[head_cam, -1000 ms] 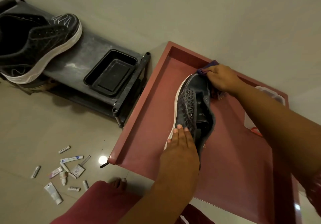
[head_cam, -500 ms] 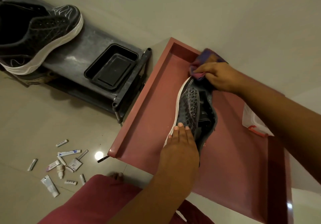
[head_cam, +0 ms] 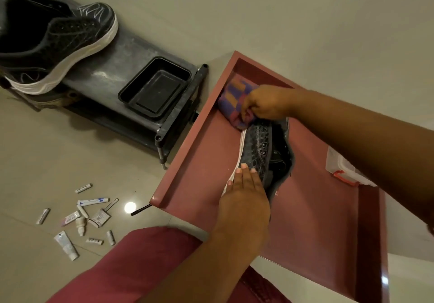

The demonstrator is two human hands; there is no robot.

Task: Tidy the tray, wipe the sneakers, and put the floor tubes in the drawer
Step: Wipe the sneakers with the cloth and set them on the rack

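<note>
A dark grey sneaker (head_cam: 259, 145) with a white sole lies on its side on the red tray-like surface (head_cam: 202, 159). My left hand (head_cam: 244, 192) presses flat on its heel end, fingers together. My right hand (head_cam: 266, 101) grips a purple-and-orange checked cloth (head_cam: 232, 93) bunched against the sneaker's toe. A second black sneaker (head_cam: 54, 41) with a white sole stands on the dark shoe rack (head_cam: 112, 63) at the upper left. An empty black tray (head_cam: 155, 88) sits on the rack's right end. Several small tubes (head_cam: 82, 215) lie scattered on the floor at the lower left.
A clear plastic box with a red latch (head_cam: 340, 168) lies on the red surface, partly hidden behind my right forearm. My red-clad knee (head_cam: 131, 262) fills the bottom middle. A pale wall rises behind the rack and the red surface. Floor tiles reflect a lamp.
My right hand and the cloth have slid from the sneaker's side up over the toe toward the far left corner. The cloth shows more. My left hand stays on the heel.
</note>
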